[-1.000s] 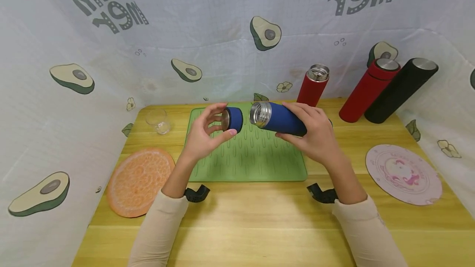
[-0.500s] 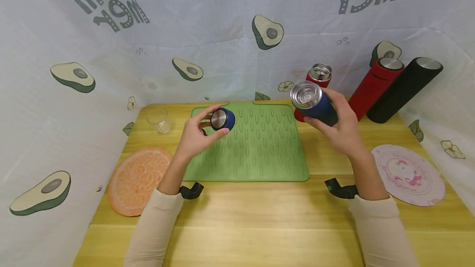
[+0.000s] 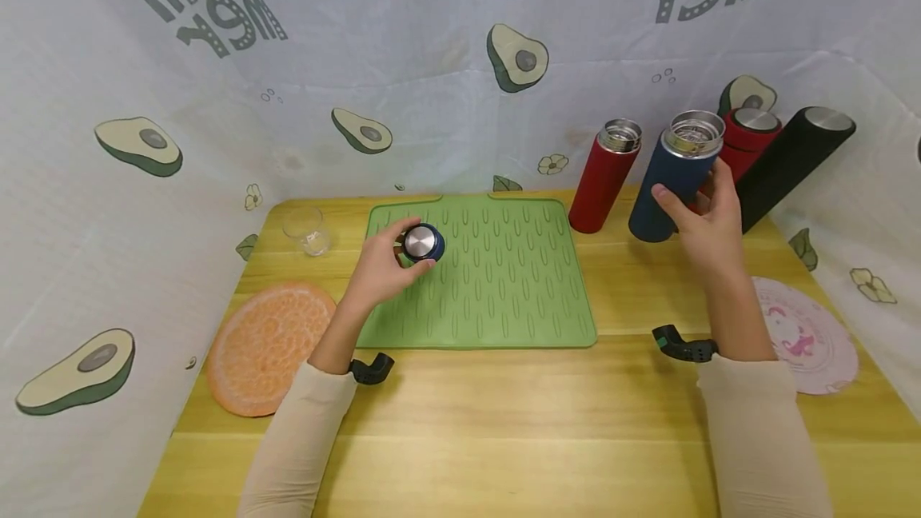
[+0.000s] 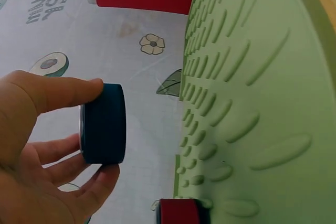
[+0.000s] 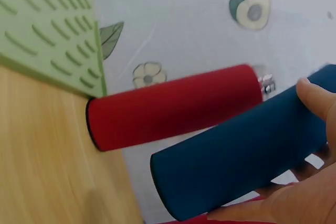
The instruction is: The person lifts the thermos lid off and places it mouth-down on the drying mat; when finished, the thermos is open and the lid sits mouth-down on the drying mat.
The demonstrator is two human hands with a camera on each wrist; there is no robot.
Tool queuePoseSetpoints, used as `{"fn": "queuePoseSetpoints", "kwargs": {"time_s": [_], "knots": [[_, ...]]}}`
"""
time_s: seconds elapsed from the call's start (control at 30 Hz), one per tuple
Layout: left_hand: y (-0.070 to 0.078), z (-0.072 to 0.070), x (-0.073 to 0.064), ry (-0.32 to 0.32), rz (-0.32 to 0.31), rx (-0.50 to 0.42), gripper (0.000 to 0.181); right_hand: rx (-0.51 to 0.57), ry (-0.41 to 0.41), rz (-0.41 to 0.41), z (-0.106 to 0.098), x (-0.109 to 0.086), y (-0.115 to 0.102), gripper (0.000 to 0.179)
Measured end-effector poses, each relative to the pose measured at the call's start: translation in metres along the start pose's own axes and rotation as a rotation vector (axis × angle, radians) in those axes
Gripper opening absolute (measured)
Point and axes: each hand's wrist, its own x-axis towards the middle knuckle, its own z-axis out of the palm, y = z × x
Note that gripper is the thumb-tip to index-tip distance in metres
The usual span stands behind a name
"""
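In the head view my left hand (image 3: pixel 381 266) pinches a blue flask cap (image 3: pixel 422 242) with a steel top over the left part of the green ribbed mat (image 3: pixel 496 278). The left wrist view shows thumb and fingers around the rim of this cap (image 4: pixel 105 124); a red cap (image 4: pixel 179 211) sits below on the mat. My right hand (image 3: pixel 708 218) grips an uncapped blue thermos flask (image 3: pixel 667 190), held nearly upright with its steel mouth up. In the right wrist view the flask (image 5: pixel 236 150) overlaps an uncapped red flask (image 5: pixel 178 103) standing beside it.
Behind the right hand stand a capped red flask (image 3: pixel 751 130) and a capped black flask (image 3: pixel 799 158). A drinking glass (image 3: pixel 308 232) stands at back left. An orange-slice placemat (image 3: pixel 269 350) lies left, a pink round placemat (image 3: pixel 813 334) right. A patterned curtain (image 3: pixel 432 62) hangs behind.
The right hand has carried the blue flask from over the mat rightward beside the red flask, turning it mouth up. The left hand has moved slightly left and lower, the cap's steel top turning upward.
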Motion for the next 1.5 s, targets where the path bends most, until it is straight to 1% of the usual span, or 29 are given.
{"fn": "queuePoseSetpoints", "kwargs": {"time_s": [0.1,0.2,0.27,0.4,0.47,0.53,0.63,0.73,0.9,0.97,1.1,1.2,1.27,1.4,1.5], "knots": [[-0.003,0.003,0.0,-0.027,-0.024,0.076,0.073,0.047,0.007,0.041,0.0,0.01,0.002,0.074],[-0.005,0.007,0.001,-0.057,-0.024,0.148,0.072,0.067,0.018,0.052,0.001,0.021,0.006,0.074],[-0.007,0.01,0.002,-0.08,-0.026,0.177,0.072,0.09,0.018,0.055,0.002,0.028,0.01,0.074],[-0.011,0.016,0.002,-0.118,-0.052,0.202,0.071,0.173,0.01,0.075,0.006,0.038,0.019,0.075],[-0.013,0.017,0.001,-0.129,-0.067,0.214,0.071,0.216,-0.001,0.091,0.01,0.042,0.023,0.076],[-0.015,0.018,0.001,-0.13,-0.076,0.226,0.071,0.229,-0.008,0.1,0.013,0.044,0.025,0.076],[-0.017,0.018,0.002,-0.134,-0.068,0.25,0.07,0.251,-0.011,0.096,0.02,0.049,0.026,0.076],[-0.017,0.019,0.003,-0.15,-0.05,0.26,0.07,0.257,0.012,0.085,0.025,0.053,0.028,0.075],[-0.017,0.023,0.004,-0.194,-0.053,0.272,0.07,0.223,0.043,0.108,0.029,0.059,0.035,0.073],[-0.017,0.026,0.004,-0.204,-0.058,0.282,0.07,0.215,0.051,0.097,0.029,0.062,0.038,0.073],[-0.018,0.028,0.005,-0.221,-0.069,0.303,0.072,0.212,0.042,0.098,0.029,0.063,0.038,0.074],[-0.019,0.029,0.005,-0.239,-0.071,0.31,0.075,0.191,0.026,0.13,0.028,0.061,0.035,0.076],[-0.019,0.029,0.005,-0.246,-0.069,0.304,0.076,0.154,0.019,0.143,0.027,0.06,0.035,0.077],[-0.021,0.027,0.005,-0.251,-0.054,0.297,0.077,0.081,0.016,0.127,0.024,0.063,0.04,0.081],[-0.023,0.026,0.005,-0.238,-0.041,0.292,0.078,0.015,0.051,0.094,0.021,0.063,0.045,0.082]]}}
